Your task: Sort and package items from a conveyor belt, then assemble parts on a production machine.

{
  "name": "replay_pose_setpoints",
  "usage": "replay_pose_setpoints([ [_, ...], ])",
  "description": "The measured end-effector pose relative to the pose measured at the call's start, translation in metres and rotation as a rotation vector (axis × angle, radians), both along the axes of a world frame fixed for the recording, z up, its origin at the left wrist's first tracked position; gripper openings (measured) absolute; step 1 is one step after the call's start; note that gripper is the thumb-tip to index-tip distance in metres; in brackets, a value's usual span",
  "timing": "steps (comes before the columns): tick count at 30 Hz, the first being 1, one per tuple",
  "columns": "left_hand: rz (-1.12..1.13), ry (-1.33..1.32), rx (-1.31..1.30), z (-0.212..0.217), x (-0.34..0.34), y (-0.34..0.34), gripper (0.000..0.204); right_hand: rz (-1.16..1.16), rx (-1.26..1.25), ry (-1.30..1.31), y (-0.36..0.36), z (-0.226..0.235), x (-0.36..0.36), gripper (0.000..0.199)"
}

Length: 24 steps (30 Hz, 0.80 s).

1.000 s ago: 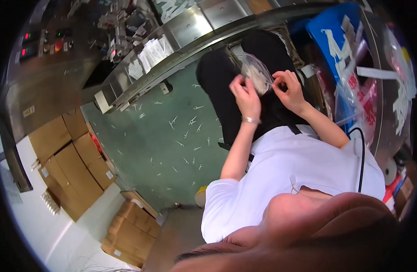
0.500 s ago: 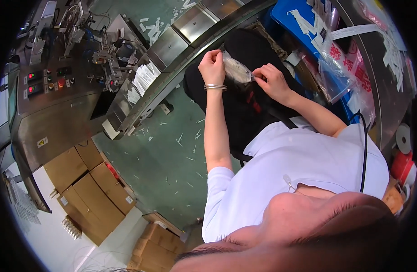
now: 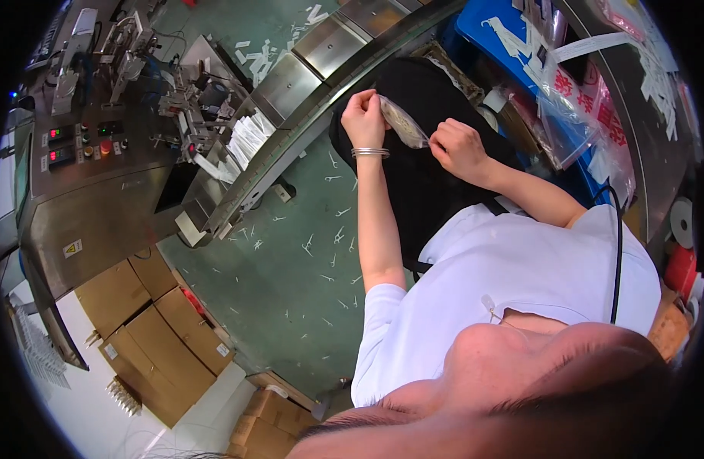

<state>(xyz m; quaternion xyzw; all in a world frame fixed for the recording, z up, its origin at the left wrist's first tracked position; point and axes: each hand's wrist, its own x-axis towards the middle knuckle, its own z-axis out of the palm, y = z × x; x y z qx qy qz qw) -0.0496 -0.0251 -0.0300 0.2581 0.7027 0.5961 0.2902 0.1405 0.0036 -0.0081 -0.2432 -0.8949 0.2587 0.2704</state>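
Note:
A clear plastic bag point(image 3: 403, 125) with pale contents that I cannot make out stretches between my hands above my dark-clothed lap. My left hand point(image 3: 363, 116) pinches its upper left end, fingers closed. At the opposite, lower right corner, the closed fingertips of my right hand point(image 3: 460, 151) grip the bag's edge. The bag slants down from left to right.
A metal conveyor point(image 3: 317, 57) crosses ahead, carrying a pile of white packets point(image 3: 248, 138). Machines with a control panel point(image 3: 84, 145) stand left. To my right is a blue bin point(image 3: 482, 27) with plastic bags and white pieces. Small white pieces litter the green floor point(image 3: 291, 252); cardboard boxes point(image 3: 160, 348) stand lower left.
Both hands and the bag have shifted slightly down in view, and the bag now looks narrower and more steeply tilted. A white packet now shows at the conveyor's near left part.

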Motion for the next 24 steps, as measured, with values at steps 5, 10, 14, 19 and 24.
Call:
replay_pose_setpoints([
  [5, 0.310, -0.472, 0.266, 0.014, 0.059, -0.037, 0.024, -0.042, 0.013, -0.136, 0.005, 0.001, 0.006, 0.012],
  [10, 0.026, -1.634, 0.308, -0.027, 0.126, -0.073, 0.031, 0.014, -0.026, -0.231, -0.002, 0.011, -0.009, 0.011],
  [14, -0.057, -1.707, 0.592, -0.041, 0.132, -0.066, 0.034, 0.035, 0.053, -0.295, -0.002, 0.010, -0.014, 0.010],
  [19, -0.209, -1.772, 0.692, -0.065, 0.134, -0.066, 0.033, 0.065, 0.047, -0.365, 0.001, 0.003, -0.016, 0.007],
  [24, -0.219, -1.672, 0.667, -0.070, 0.134, -0.064, 0.030, 0.079, 0.173, -0.322, -0.002, 0.002, -0.019, 0.006],
])
